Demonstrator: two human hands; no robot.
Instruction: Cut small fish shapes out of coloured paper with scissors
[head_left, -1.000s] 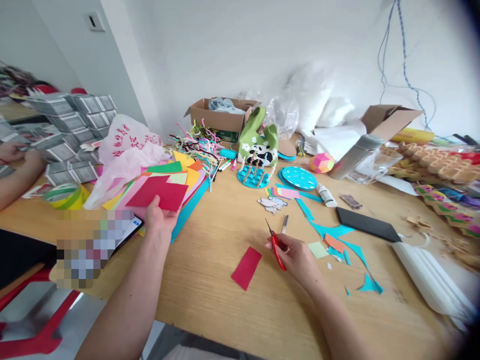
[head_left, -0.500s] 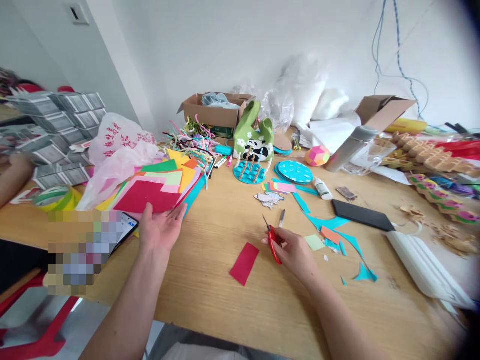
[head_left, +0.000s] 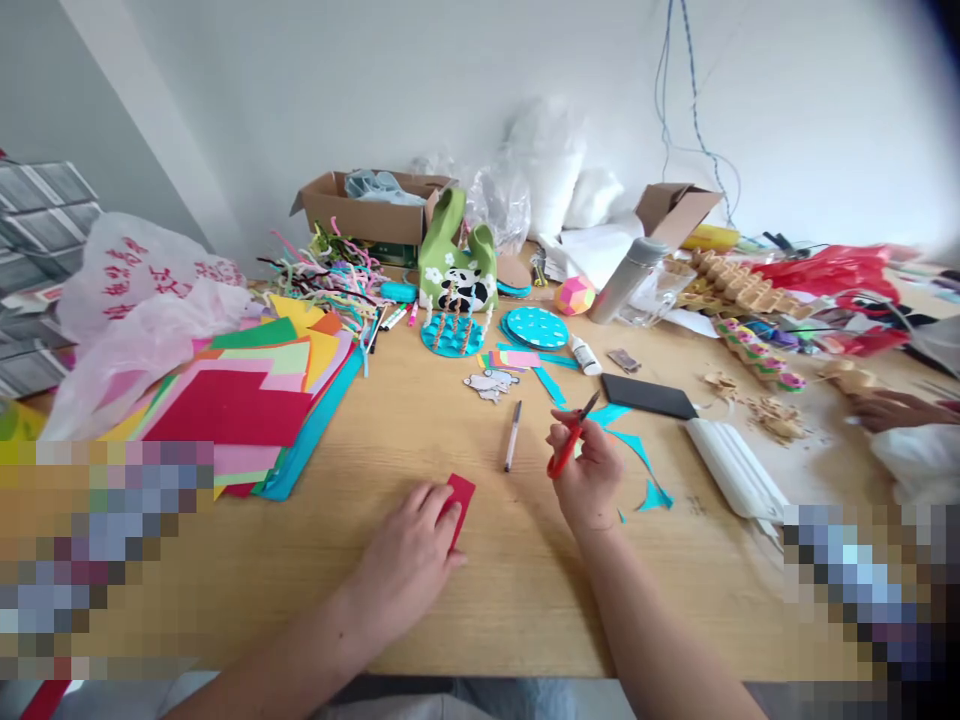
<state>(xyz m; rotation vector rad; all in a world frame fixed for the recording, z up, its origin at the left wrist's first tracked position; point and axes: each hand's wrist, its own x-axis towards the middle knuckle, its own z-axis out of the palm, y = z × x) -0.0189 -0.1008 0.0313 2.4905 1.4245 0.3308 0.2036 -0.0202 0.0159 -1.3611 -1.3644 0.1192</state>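
My left hand (head_left: 420,540) lies over a small red paper rectangle (head_left: 462,494) on the table, fingers extended and apart, covering much of it. In my right hand (head_left: 589,475), red-handled scissors (head_left: 571,448) are gripped with the blades pointing up and away to the right. A pen (head_left: 513,437) lies between the two hands. Penguin cutouts (head_left: 491,384) and coloured paper strips (head_left: 514,359) lie beyond it. Left of my left hand is a stack of coloured paper sheets (head_left: 247,410), a large red one on top.
Blue scraps (head_left: 656,497), a black flat object (head_left: 649,396) and a white pouch-like item (head_left: 735,470) lie on the right. Behind stand a green panda bag (head_left: 454,270), blue discs (head_left: 536,328), a glue bottle (head_left: 585,356) and a grey flask (head_left: 630,280). Another person's hand (head_left: 900,410) is at far right.
My left hand has left the paper stack and come down onto the red rectangle. My right hand has turned the scissors' tips to the upper right. The view has swung right.
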